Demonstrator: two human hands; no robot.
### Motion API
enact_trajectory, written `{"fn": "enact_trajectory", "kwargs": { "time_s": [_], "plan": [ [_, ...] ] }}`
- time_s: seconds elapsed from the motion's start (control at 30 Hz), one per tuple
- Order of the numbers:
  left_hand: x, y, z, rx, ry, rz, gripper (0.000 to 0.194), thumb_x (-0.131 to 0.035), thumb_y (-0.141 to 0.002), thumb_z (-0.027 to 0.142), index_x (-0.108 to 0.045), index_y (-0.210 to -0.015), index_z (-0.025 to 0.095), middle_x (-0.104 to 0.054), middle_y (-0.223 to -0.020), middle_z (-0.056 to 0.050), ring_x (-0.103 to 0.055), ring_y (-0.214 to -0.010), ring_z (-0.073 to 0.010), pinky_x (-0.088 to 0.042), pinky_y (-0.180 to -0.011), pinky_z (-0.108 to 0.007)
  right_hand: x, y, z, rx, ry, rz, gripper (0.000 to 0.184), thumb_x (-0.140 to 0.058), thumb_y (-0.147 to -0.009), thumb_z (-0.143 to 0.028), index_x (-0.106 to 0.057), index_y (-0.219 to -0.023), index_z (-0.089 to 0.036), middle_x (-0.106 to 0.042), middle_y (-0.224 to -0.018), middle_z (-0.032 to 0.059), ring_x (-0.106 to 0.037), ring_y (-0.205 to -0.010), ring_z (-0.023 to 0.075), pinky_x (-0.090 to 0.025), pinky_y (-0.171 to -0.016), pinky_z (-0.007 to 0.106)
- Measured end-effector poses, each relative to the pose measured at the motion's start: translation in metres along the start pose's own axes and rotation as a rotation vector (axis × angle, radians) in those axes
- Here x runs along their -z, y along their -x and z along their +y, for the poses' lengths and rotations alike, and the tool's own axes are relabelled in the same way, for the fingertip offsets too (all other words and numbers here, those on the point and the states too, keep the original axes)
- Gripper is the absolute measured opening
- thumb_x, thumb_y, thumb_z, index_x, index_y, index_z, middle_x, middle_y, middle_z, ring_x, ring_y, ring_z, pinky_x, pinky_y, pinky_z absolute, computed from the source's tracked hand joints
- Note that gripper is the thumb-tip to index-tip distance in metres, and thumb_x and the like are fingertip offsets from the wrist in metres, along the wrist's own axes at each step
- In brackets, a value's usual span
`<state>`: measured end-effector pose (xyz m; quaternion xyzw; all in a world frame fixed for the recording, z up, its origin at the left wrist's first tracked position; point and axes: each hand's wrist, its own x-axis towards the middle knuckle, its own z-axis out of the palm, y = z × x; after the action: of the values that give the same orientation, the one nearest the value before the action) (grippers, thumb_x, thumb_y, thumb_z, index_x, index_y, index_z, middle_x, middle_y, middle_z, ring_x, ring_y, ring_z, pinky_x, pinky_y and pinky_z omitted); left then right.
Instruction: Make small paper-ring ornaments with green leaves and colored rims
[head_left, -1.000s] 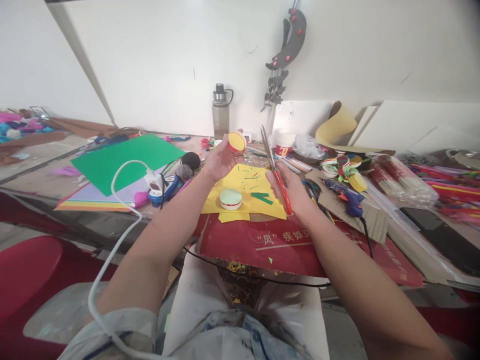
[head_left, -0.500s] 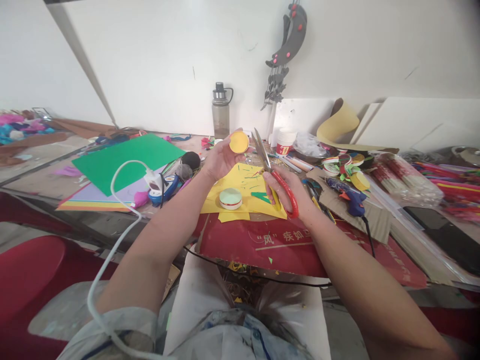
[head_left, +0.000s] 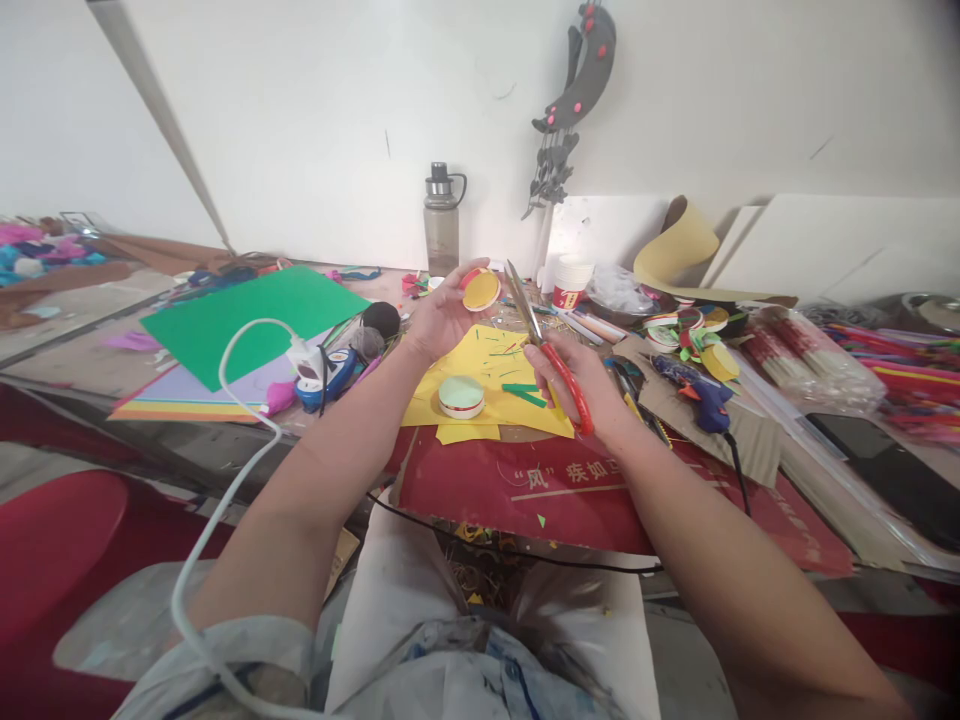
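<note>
Between the fingers of my left hand point(head_left: 439, 315) is a small round disc point(head_left: 481, 291) with a yellow face and a red and white rim, tilted and raised above the table. My right hand point(head_left: 574, 375) is closed round the red and yellow handles of a pair of scissors point(head_left: 531, 310). The blades point up and away, just right of the disc and apart from it; they look nearly closed. Below, a second disc point(head_left: 461, 396) with a pale green face lies flat on a yellow paper sheet point(head_left: 427, 395). Thin green scraps point(head_left: 523, 393) lie beside it.
Red cardboard point(head_left: 465, 485) covers the table's front edge. To the right are a hot glue gun point(head_left: 697, 392) and a black phone point(head_left: 885, 480). A bottle point(head_left: 442, 225) and paper cups point(head_left: 571, 283) stand behind. Green paper point(head_left: 251, 315) and a white cable point(head_left: 225, 500) are left.
The yellow disc has turned in my left hand, so its red and white rim shows more. The scissor blades have come closer together.
</note>
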<state>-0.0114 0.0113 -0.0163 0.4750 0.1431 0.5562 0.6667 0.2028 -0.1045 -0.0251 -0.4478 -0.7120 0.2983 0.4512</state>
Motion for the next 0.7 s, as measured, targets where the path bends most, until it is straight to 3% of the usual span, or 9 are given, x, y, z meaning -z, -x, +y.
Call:
{"fn": "enact_trajectory", "kwargs": {
  "time_s": [0.23,0.4,0.57,0.7],
  "plan": [
    [-0.004,0.004,0.000,-0.039,-0.064,-0.033,0.049,-0.066,-0.081,0.019,-0.071,-0.130,0.022,-0.074,-0.140,-0.009,-0.066,-0.138,-0.0264,-0.058,-0.110,-0.041,0.000,0.002,-0.007,-0.047,-0.046,-0.045,0.055,-0.064,-0.093,-0.077,-0.048,-0.081,-0.026,-0.051,-0.057,-0.0054,-0.050,-0.049,0.0120,-0.040,-0.047,0.025],
    [-0.010,0.007,0.002,0.042,-0.035,-0.041,0.059,-0.071,-0.084,0.024,-0.065,-0.142,0.022,-0.073,-0.140,-0.012,-0.065,-0.141,-0.0305,-0.057,-0.113,-0.044,0.000,0.001,-0.006,-0.118,0.005,-0.099,0.054,-0.066,-0.091,-0.076,-0.051,-0.081,-0.025,-0.053,-0.059,-0.0046,-0.050,-0.047,0.0117,-0.039,-0.043,0.025],
    [-0.013,0.007,0.003,0.092,-0.025,-0.025,0.059,-0.071,-0.096,0.038,-0.058,-0.152,0.022,-0.073,-0.138,-0.014,-0.071,-0.131,-0.0285,-0.062,-0.101,-0.036,-0.003,0.001,-0.007,-0.150,-0.093,-0.108,0.055,-0.069,-0.087,-0.076,-0.049,-0.081,-0.026,-0.054,-0.059,-0.0049,-0.050,-0.048,0.0119,-0.044,-0.044,0.025],
    [-0.012,0.002,0.003,0.109,-0.033,0.062,0.059,-0.065,-0.101,0.056,-0.061,-0.150,0.022,-0.078,-0.123,-0.013,-0.078,-0.101,-0.0193,-0.061,-0.075,-0.024,0.001,0.002,-0.017,-0.134,-0.126,-0.145,0.056,-0.067,-0.087,-0.078,-0.047,-0.078,-0.026,-0.055,-0.057,-0.0041,-0.051,-0.048,0.0128,-0.045,-0.046,0.027]
  ]
}}
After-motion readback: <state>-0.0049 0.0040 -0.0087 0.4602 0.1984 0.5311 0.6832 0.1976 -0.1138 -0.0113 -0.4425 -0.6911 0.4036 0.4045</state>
